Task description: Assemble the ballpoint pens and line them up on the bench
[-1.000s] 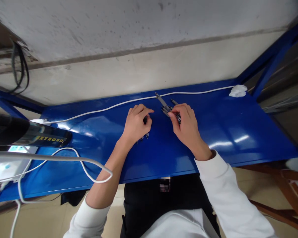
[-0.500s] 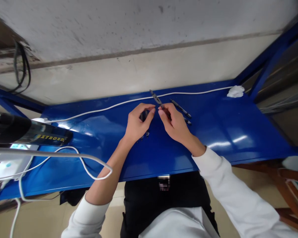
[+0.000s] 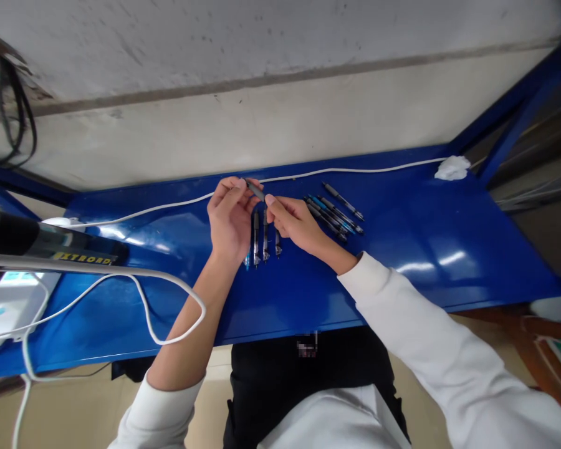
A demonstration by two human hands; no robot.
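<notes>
A dark grey pen [image 3: 255,189] is held aslant between my two hands, above the blue table. The fingertips of my left hand [image 3: 231,215] pinch its upper end, and my right hand [image 3: 293,221] grips the lower end. Below the hands, several pens [image 3: 256,237] lie side by side, pointing toward me; one at the left has a blue tip. Right of my right hand lies a group of several black and blue pens [image 3: 334,215], slanting down to the right. A single pen [image 3: 343,201] lies just beyond that group.
The blue table [image 3: 280,305] runs along a pale wall, with a white cable [image 3: 355,170] near its back edge. White crumpled material [image 3: 452,168] lies at the back right. At the left are a black cylinder [image 3: 84,246], a white power strip [image 3: 19,299] and a looped white cable [image 3: 144,299].
Both hands have moved left, and the pen has moved left with my right hand. My left hand now pinches the pen's upper end. More pens show on both sides of my right hand.
</notes>
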